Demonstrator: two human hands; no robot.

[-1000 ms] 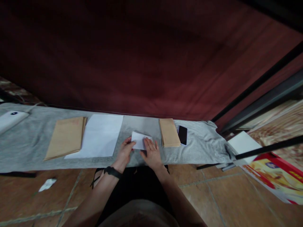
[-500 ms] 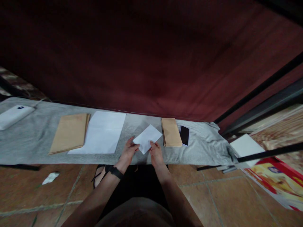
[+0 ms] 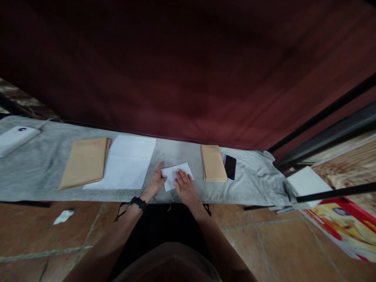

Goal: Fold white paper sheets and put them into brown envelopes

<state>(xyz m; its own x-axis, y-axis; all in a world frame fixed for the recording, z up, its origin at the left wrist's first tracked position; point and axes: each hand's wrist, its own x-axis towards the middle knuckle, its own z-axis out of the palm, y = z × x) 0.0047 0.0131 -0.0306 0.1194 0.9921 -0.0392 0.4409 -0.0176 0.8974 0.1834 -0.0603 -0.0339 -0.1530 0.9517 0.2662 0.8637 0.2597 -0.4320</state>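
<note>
A small folded piece of white paper (image 3: 170, 172) lies on the grey cloth in front of me. My right hand (image 3: 185, 187) rests flat on its right part, fingers stretched out over the surface. At its left edge is my left hand (image 3: 156, 181), index finger pointing away and thumb near the paper's edge; the fingers are apart. Left of that hand lies a stack of large white sheets (image 3: 129, 162), partly under a pile of big brown envelopes (image 3: 85, 160). On the right sits a pile of smaller brown envelopes (image 3: 214, 162).
A phone (image 3: 230, 167) lies beside the smaller envelopes. At the far left is a white device (image 3: 17, 139) with a cable. The grey cloth (image 3: 249, 184) covers a narrow table before a dark red curtain (image 3: 188, 78). A red and yellow box (image 3: 346, 225) stands at the lower right.
The paper has gone from being held tilted between both hands to lying flatter on the cloth. My right hand has spread over it, and my left hand has opened at its edge.
</note>
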